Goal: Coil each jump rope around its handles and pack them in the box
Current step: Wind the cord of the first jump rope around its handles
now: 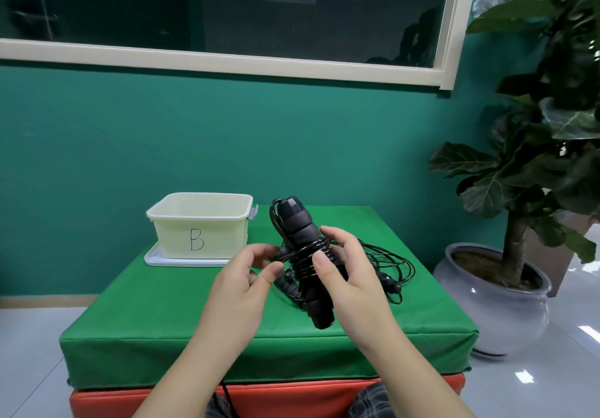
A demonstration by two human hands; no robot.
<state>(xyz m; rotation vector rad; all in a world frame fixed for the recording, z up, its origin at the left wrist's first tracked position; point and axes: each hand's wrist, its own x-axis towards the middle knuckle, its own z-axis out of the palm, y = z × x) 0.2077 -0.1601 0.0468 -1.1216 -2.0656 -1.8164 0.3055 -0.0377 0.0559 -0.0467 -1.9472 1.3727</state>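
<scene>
1. Right hand holds the black jump rope handles above the green surface; its grip is wrapped around the pair, thumb across the front of the coils, fingers behind.
2. The handles stand tilted, top end leaning away toward the wall, lower end pointing down at the near part of the surface.
3. The black cord is wound in several tight turns around the middle of the handles.
4. Left hand sits just beside the coil on its left; its grip is narrow, thumb and forefinger pinching the cord where it leaves the windings.
5. A second jump rope lies loose on the surface behind the right hand, cord in open loops, one handle end visible near the right edge.
6. Pale yellow box, marked "B", stands open at the far left of the surface on a white lid. Its inside is not visible from here.
7. A potted plant stands on the floor to the right of the surface.
</scene>
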